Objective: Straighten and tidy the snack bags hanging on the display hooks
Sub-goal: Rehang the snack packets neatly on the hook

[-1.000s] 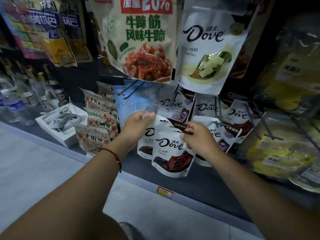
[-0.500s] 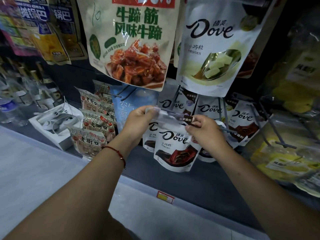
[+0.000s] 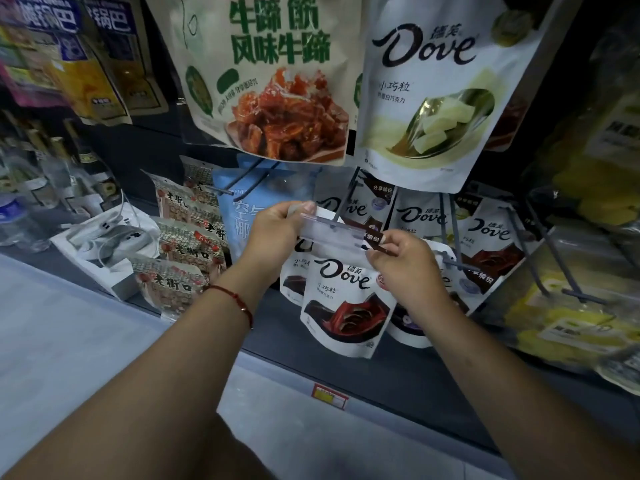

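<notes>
A white Dove bag with a dark red swirl [image 3: 346,299] hangs in front of me in the lower row. My left hand [image 3: 273,233] pinches its top left corner, beside the clear label holder [image 3: 329,233] at the tip of a grey hook [image 3: 341,206]. My right hand [image 3: 405,265] pinches the bag's top right corner, by its brown tab. More Dove bags [image 3: 491,244] hang behind and to the right on other hooks. A large white Dove bag [image 3: 433,98] and a beige meat-snack bag [image 3: 273,81] hang above.
A pale blue bag [image 3: 239,209] and patterned snack packs [image 3: 180,251] hang to the left, next to a white box [image 3: 104,247] and bottles [image 3: 20,216]. Yellow bags [image 3: 571,317] and bare grey hooks [image 3: 536,258] fill the right. A yellow price tag [image 3: 329,396] sits on the shelf edge.
Both hands have lifted the red-swirl Dove bag's top edge up to the hook's clear label holder. My view has moved closer to the rack.
</notes>
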Action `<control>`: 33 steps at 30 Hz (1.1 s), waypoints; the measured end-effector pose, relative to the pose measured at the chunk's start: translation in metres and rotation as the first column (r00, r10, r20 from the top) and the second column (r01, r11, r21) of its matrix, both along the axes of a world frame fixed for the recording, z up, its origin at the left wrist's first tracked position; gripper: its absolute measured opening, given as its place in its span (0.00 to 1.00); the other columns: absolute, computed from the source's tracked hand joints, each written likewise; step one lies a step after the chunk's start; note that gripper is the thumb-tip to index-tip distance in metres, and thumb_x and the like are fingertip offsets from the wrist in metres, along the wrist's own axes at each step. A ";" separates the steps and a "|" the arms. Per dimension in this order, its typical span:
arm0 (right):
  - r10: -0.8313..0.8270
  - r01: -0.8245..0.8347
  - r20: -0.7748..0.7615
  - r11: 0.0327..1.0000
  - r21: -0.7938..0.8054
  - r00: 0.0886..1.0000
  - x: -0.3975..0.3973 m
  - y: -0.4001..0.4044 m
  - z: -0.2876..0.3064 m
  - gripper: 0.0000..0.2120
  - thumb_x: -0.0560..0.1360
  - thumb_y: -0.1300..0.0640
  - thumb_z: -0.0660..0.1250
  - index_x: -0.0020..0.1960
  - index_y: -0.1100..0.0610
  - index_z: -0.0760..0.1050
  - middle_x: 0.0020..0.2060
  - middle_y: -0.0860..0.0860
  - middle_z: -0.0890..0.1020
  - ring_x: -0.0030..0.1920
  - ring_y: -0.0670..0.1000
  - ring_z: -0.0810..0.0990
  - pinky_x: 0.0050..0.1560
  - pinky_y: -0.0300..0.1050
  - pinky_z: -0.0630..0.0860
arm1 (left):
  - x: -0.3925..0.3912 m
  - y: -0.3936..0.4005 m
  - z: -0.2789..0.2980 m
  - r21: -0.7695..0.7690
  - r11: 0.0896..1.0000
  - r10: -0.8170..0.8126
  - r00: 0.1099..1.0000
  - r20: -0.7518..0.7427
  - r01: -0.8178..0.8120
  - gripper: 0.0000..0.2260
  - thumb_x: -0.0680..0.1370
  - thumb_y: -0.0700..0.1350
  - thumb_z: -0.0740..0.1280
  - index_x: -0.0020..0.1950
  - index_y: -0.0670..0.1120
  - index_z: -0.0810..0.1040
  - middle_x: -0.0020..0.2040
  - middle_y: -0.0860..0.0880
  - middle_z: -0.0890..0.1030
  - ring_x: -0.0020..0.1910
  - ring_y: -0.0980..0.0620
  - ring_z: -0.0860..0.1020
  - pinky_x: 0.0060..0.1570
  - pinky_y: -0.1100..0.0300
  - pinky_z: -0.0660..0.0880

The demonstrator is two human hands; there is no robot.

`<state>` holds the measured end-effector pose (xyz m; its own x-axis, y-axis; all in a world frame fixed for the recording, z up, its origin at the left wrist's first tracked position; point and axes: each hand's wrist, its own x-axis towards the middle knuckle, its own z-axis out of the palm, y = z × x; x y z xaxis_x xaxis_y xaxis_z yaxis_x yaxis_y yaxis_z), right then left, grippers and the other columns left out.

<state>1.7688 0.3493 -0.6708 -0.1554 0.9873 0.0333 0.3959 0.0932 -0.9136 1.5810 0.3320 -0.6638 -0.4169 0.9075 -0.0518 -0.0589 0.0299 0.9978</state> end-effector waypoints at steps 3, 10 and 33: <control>-0.040 0.038 0.029 0.998 0.054 0.999 -0.004 -0.001 -0.008 0.02 0.77 0.58 0.67 0.50 0.56 0.76 0.45 0.46 0.84 0.42 0.51 0.82 0.45 0.54 0.82 | 0.008 0.009 -0.001 0.017 0.999 0.032 0.998 0.050 -0.033 0.07 0.79 0.46 0.70 0.43 0.44 0.78 0.39 0.44 0.75 0.39 0.48 0.74 0.45 0.50 0.77; -0.061 0.044 0.104 0.987 0.154 0.993 -0.006 -0.020 -0.019 0.26 0.78 0.56 0.68 0.72 0.45 0.63 0.47 0.41 0.81 0.47 0.43 0.81 0.48 0.42 0.78 | 0.010 0.017 -0.006 0.039 0.995 0.094 0.996 -0.009 -0.093 0.06 0.79 0.47 0.69 0.43 0.46 0.80 0.36 0.51 0.80 0.35 0.52 0.78 0.37 0.61 0.76; 0.174 -0.208 0.208 0.966 0.155 0.963 0.022 -0.086 0.003 0.05 0.76 0.53 0.69 0.47 0.45 0.73 0.48 0.42 0.82 0.43 0.41 0.79 0.41 0.38 0.73 | 0.006 -0.100 -0.028 -0.124 0.932 -0.358 0.915 -0.185 0.340 0.08 0.76 0.42 0.72 0.53 0.42 0.81 0.48 0.46 0.86 0.50 0.45 0.84 0.50 0.54 0.80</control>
